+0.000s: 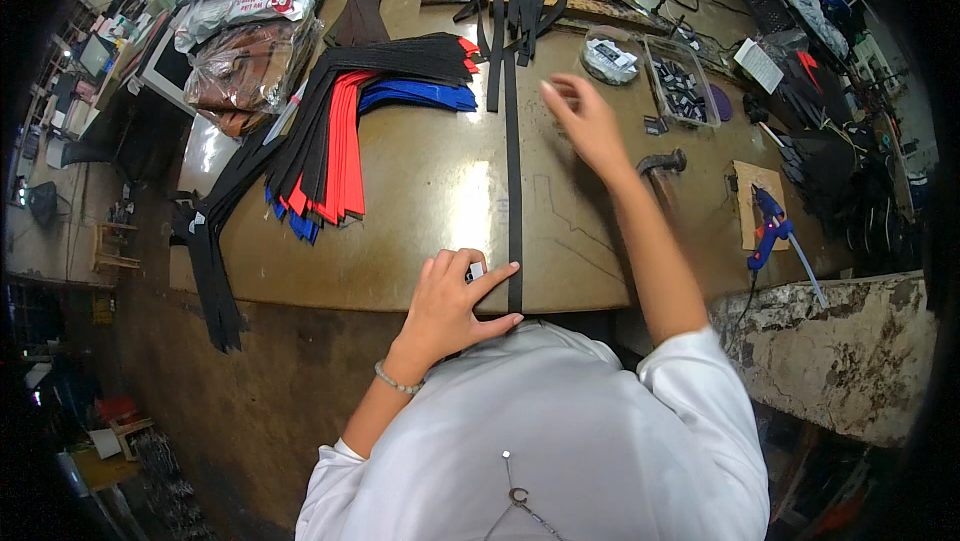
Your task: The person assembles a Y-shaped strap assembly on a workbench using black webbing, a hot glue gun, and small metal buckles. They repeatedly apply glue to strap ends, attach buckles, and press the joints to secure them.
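A long black webbing strap (514,171) lies straight across the table, from the bundle at the back to the front edge. At its near end, my left hand (452,301) presses the strap with thumb and index fingertips set apart. A small dark-and-white label (476,270) shows by its curled fingers; whether they grip it, I cannot tell. My right hand (585,121) hovers right of the strap's far part, fingers loosely bent and apart, with nothing visible in them. A clear box of small dark labels (683,91) and a round tub (610,59) stand just beyond it.
Stacked black, red and blue strips (375,111) cover the table's left. Behind them sit plastic-wrapped brown goods (250,76). A hammer (662,163) lies to the right, before a blue glue gun (768,226). More black straps (525,1) rest on a wooden bar (590,9).
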A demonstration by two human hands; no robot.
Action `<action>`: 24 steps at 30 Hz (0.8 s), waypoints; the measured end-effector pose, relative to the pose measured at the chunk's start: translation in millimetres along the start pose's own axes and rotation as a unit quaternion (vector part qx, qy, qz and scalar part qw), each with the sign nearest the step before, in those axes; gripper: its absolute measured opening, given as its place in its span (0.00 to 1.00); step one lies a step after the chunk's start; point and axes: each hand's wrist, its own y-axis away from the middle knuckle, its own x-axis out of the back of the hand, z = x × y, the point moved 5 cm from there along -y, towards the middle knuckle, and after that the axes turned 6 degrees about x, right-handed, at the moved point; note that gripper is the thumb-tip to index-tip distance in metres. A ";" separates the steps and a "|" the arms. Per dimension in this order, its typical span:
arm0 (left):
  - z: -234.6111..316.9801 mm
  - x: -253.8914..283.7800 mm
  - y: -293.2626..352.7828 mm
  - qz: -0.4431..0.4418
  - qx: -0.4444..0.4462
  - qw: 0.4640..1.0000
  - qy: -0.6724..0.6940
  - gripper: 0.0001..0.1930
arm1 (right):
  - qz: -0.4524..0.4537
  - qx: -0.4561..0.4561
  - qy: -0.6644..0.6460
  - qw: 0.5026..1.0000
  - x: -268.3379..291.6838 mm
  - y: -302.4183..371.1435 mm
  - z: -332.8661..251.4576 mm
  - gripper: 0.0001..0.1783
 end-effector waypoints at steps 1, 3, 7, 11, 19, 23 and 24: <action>-0.5 0.5 -0.4 0.001 0.003 1.000 -0.003 0.30 | 0.027 0.026 0.024 0.999 24.9 25.6 -9.1 0.27; -1.9 0.0 -1.0 -0.006 0.013 1.000 0.000 0.31 | 0.192 0.127 0.201 0.952 96.9 91.2 -25.0 0.21; -3.1 -2.3 -1.2 -0.011 0.014 1.000 -0.010 0.32 | 0.500 -0.105 0.397 0.762 241.9 199.3 35.6 0.27; -3.8 -3.9 -1.6 0.010 0.013 1.000 0.008 0.33 | 0.469 0.001 0.210 0.858 300.8 192.5 95.7 0.30; -4.2 -1.7 -0.7 0.000 0.020 1.000 -0.005 0.33 | 0.140 0.032 0.122 0.982 167.3 125.8 5.5 0.20; -4.2 -1.0 -1.0 0.010 0.008 1.000 -0.006 0.32 | -0.116 0.079 0.131 0.981 77.1 112.4 -34.4 0.24; -4.5 -1.5 -0.8 0.007 0.009 1.000 -0.008 0.32 | -0.124 0.073 0.134 0.980 68.9 108.1 -38.5 0.24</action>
